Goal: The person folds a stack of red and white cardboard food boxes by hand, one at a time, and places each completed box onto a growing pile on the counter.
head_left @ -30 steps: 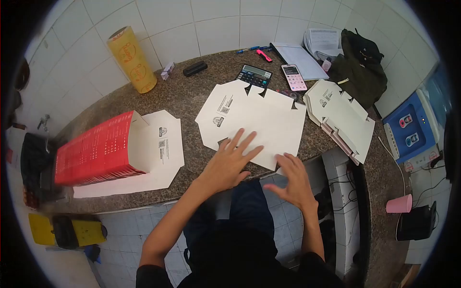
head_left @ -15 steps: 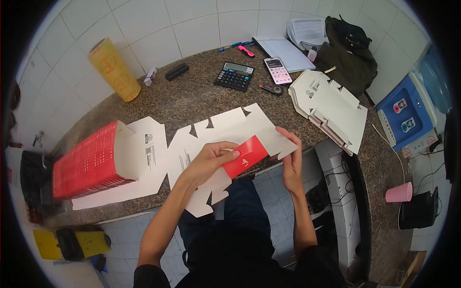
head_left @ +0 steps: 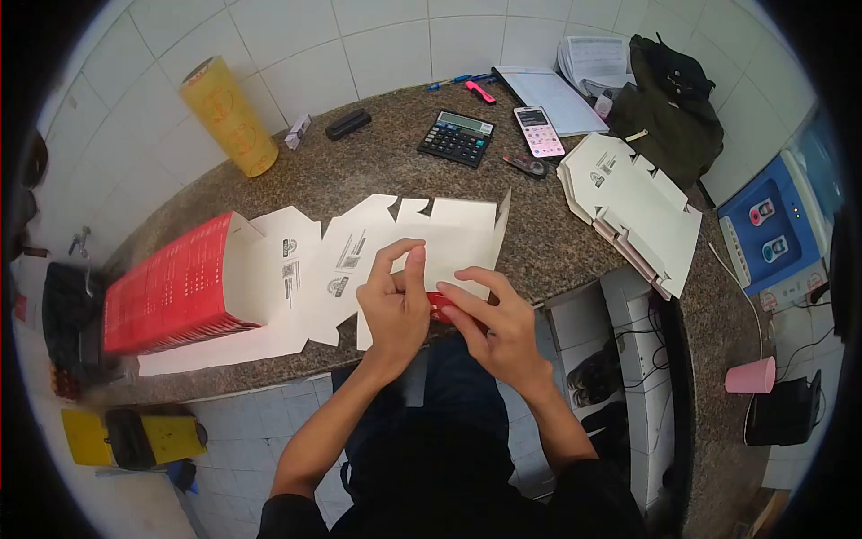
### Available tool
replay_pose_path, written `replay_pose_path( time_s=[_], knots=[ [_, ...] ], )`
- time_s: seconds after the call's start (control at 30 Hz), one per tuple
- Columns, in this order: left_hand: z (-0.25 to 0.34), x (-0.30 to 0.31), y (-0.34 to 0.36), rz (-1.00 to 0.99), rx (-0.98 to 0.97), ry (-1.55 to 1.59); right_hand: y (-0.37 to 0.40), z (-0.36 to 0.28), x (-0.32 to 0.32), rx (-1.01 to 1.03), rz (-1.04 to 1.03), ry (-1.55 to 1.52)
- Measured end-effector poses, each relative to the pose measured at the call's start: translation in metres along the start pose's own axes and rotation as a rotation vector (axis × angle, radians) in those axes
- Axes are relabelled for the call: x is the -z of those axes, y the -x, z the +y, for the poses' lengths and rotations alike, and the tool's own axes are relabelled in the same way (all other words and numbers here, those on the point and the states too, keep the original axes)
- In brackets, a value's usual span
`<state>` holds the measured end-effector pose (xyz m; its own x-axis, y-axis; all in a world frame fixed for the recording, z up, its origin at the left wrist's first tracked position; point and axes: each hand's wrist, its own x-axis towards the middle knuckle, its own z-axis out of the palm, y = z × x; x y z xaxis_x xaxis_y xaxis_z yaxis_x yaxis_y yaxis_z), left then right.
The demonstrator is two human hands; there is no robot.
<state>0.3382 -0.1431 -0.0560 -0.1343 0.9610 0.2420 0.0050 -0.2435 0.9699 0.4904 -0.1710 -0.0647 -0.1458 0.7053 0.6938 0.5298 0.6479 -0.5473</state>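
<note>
A flat die-cut cardboard box blank [head_left: 368, 235], white inside with small printed logos, lies across the counter before me. Its near edge is turned up, so a bit of the red outer face [head_left: 440, 307] shows between my hands. My left hand [head_left: 397, 310] is closed at that edge, thumb and forefinger bent close together; part of its grip is hidden. With thumb and fingers, my right hand [head_left: 496, 325] pinches the red part. At the blank's right end a panel [head_left: 502, 229] stands raised. To the left, a partly formed red box [head_left: 171, 292] rests on another flat blank [head_left: 285, 269].
Folded box blanks [head_left: 628, 202] are stacked at the right. Behind lie a calculator [head_left: 456, 137], a phone [head_left: 539, 132], a box cutter [head_left: 526, 166] and a black case [head_left: 348, 125]. A yellow film roll [head_left: 230, 117] stands at left; a pink cup [head_left: 751, 375] sits far right.
My right hand has moved left from the blank's right end to the red part. My left hand has turned upward at the edge. The right end panel now stands up, and less red shows.
</note>
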Motion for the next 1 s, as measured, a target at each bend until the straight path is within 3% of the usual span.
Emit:
replay_pose_path(
  time_s=[0.1,0.13,0.2,0.27,0.3,0.33,0.37,0.43,0.5,0.53,0.6,0.63,0.73,0.77,0.83,1.0],
  knots=[
    [-0.007,0.004,0.001,0.048,-0.093,-0.093,0.002,-0.002,0.002,-0.039,-0.059,-0.027],
    [-0.011,0.006,0.002,0.08,-0.28,-0.145,0.003,0.002,-0.002,-0.037,-0.059,-0.03],
    [-0.028,0.018,0.005,0.079,-0.648,-0.221,0.006,0.016,-0.012,-0.512,0.494,-0.32],
    [-0.027,0.029,0.007,-0.09,-0.918,-0.156,-0.007,0.037,0.008,-0.853,0.553,-0.877],
    [-0.021,0.032,0.006,-0.088,-0.922,-0.15,-0.009,0.043,0.013,-0.969,0.577,-1.128],
    [-0.016,0.037,0.005,-0.298,-0.784,-0.26,-0.008,0.044,0.014,-0.965,0.579,-1.126],
    [-0.013,0.04,0.003,-0.505,-0.639,-0.37,-0.009,0.042,0.013,-0.882,0.602,-1.037],
    [-0.011,0.034,-0.007,-0.396,-0.494,-0.554,-0.016,0.031,0.008,-0.793,0.625,-0.951],
    [0.008,0.036,-0.017,-0.452,-0.238,-0.361,-0.026,0.011,0.008,-0.432,0.558,-0.802],
    [0.016,0.038,-0.017,-0.451,-0.24,-0.363,-0.026,0.001,0.011,-0.339,0.431,-0.703],
    [0.033,0.043,-0.015,-0.679,0.412,1.15,-0.037,-0.012,0.013,0.122,0.215,-0.406],
    [0.048,0.044,-0.016,-0.674,0.405,1.151,-0.042,-0.016,0.008,0.314,0.163,-0.259],
    [0.083,0.042,-0.023,-0.439,0.422,0.702,-0.045,-0.02,-0.005,0.468,0.226,-0.209],
    [0.079,0.044,-0.022,-0.434,0.418,0.705,-0.043,-0.021,-0.006,0.473,0.221,-0.212],
    [0.072,0.047,-0.023,-0.412,0.352,0.548,-0.035,-0.025,-0.011,0.166,0.307,-0.467],
    [0.062,0.039,-0.012,-0.314,0.39,0.715,-0.031,-0.017,-0.019,0.419,0.28,-0.476]
  ],
)
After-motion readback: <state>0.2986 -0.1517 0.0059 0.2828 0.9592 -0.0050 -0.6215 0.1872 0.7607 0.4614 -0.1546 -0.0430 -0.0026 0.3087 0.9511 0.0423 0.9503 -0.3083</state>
